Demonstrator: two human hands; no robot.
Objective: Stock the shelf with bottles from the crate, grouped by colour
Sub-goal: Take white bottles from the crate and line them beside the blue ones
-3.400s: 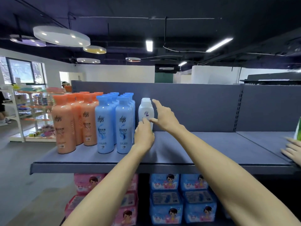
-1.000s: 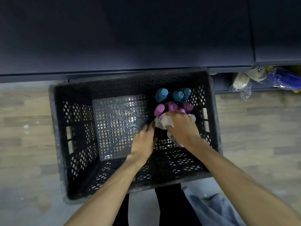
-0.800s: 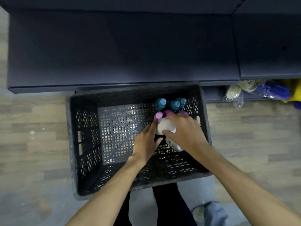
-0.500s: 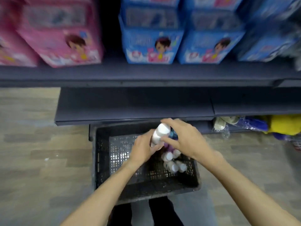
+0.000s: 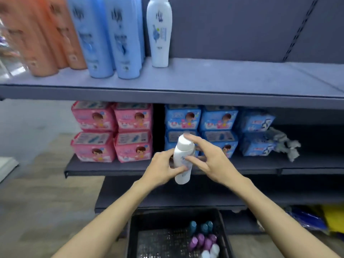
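Hands (image 5: 163,169) (image 5: 212,161) in two-sided grip pinching smooth white tapered bottle (image 5: 183,161), above perforated black plastic crate (image 5: 134,231).

Bottle (image 5: 183,159): smooth white plastic, slight sheen
Shelf (image 5: 223,79): matt grey, finely textured
Crate (image 5: 134,231): dark perforated plastic
Packs (image 5: 133,118): glossy plastic wrap
Floor (image 5: 46,198): wood-look planks

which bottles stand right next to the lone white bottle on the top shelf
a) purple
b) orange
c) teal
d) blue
d: the white bottle on the top shelf stands just right of the blue bottles; the orange bottles are further left, and the purple and teal bottles sit in the crate.
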